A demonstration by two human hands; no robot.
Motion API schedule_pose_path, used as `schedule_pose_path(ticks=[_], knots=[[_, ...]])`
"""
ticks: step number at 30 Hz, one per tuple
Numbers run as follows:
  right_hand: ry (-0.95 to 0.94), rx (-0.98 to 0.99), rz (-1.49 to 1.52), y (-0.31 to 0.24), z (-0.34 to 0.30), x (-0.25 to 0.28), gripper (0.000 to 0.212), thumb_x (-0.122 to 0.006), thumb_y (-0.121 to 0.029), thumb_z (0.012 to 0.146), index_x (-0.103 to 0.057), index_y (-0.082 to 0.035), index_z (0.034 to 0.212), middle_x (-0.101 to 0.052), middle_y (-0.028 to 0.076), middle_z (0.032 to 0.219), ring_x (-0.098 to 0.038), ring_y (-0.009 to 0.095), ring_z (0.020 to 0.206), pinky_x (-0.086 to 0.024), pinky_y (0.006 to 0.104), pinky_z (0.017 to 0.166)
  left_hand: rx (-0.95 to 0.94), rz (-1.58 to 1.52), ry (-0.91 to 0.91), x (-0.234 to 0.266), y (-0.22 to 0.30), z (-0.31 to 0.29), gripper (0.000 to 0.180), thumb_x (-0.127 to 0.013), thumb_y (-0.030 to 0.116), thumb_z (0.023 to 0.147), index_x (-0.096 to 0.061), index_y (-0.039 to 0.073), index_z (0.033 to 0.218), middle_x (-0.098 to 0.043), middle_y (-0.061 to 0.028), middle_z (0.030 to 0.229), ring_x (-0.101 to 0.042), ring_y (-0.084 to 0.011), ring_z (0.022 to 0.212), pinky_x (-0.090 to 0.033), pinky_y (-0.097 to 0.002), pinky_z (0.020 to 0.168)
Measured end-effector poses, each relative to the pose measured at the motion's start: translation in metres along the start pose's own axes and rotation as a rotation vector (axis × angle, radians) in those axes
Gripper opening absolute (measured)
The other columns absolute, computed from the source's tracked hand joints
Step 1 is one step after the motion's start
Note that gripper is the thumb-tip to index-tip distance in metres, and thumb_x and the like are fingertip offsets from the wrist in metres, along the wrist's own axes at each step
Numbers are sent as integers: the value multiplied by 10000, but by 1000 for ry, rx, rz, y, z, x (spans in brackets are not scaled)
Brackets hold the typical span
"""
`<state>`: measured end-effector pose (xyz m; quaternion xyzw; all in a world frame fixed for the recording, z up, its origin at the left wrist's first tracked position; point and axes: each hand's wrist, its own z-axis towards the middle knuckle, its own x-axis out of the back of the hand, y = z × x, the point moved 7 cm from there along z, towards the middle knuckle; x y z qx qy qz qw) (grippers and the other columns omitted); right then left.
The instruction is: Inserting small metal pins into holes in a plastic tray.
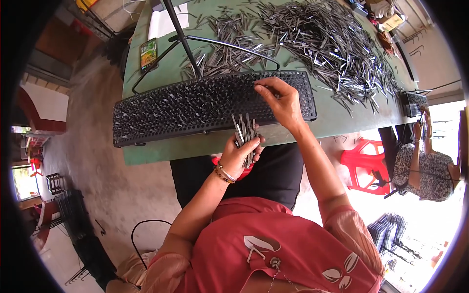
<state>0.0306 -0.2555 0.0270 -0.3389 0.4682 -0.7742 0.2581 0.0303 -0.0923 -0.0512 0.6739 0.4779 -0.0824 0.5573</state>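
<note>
Left hand (242, 151) clamped round metal pins (245, 132); right hand (281, 100) pinching one at rack (195, 110). Loose clutch could spill the pins off the tabletop (342, 122).

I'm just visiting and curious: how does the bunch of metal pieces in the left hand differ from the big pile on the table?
The bunch is small, gripped upright and aligned in the left hand; the pile is large, loose and lies scattered flat across the green table. Both look like thin grey metal strips.
</note>
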Motion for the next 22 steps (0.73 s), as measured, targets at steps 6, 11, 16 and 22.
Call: schedule_pose_path(ticks=[6, 11, 16, 22], knots=[[-92, -36, 81, 14, 4, -7, 143, -635, -94, 868, -651, -9, 982, -637, 19, 843, -557, 62, 712, -464, 210, 640, 30, 7, 42, 2, -5, -5, 389, -613, 73, 865, -485, 40, 1231, -612, -81, 930, -568, -97, 707, -476, -239, 536], [-79, -47, 152, 16, 3, -11, 136, -644, -66, 847, -650, 3, 964, -643, 51, 863, -592, 93, 691, -484, 232, 623, 38, -24, -14, 2, -6, -5, 391, -610, 80, 863, -481, 33, 1229, -623, -84, 931, -581, -110, 725, -494, -245, 560], [-56, 27, 95, 11, 5, -8, 126, -643, -55, 839, -652, 6, 949, -654, 78, 893, -607, 123, 722, -498, 246, 645, 93, -60, -25, 4, -6, -5, 382, -584, 67, 868, -483, 30, 1235, -615, -92, 946, -581, -118, 744, -503, -250, 572], [-92, 68, 97, 11, 6, -10, 130, -646, -65, 838, -657, -2, 952, -662, 88, 944, -620, 143, 773, -503, 256, 681, 84, 4, -101, 4, -5, -5, 400, -613, 109, 861, -484, 30, 1231, -628, -93, 948, -602, -146, 786, -523, -291, 611]])
